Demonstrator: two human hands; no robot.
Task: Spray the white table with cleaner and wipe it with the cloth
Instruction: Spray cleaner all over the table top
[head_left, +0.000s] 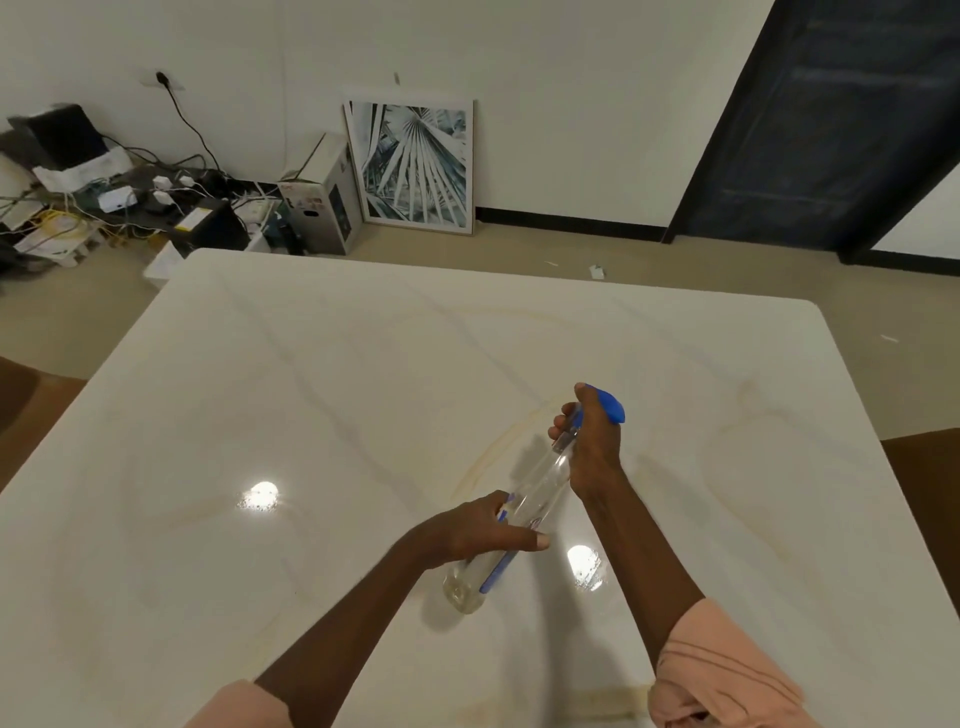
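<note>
Above the white table (311, 415), near its middle, you've got the clear spray bottle (524, 509) tilted, long axis running from base at lower left to blue head at upper right, nozzle aimed away from you. Your right hand (592, 441) wraps the neck at the trigger; your left hand (483, 527) grips the lower body. No cloth in sight.

Even indoor light, soft focus, wide-angle bend

We see two bright glare spots on the glossy white table (363, 395), pointing to lamps overhead; soft grey shadows lie under the arms and the spray bottle (519, 514). Our picture is slightly blurred throughout, and straight lines such as the dark door frame (831, 130) lean and curve toward the edges.
</note>
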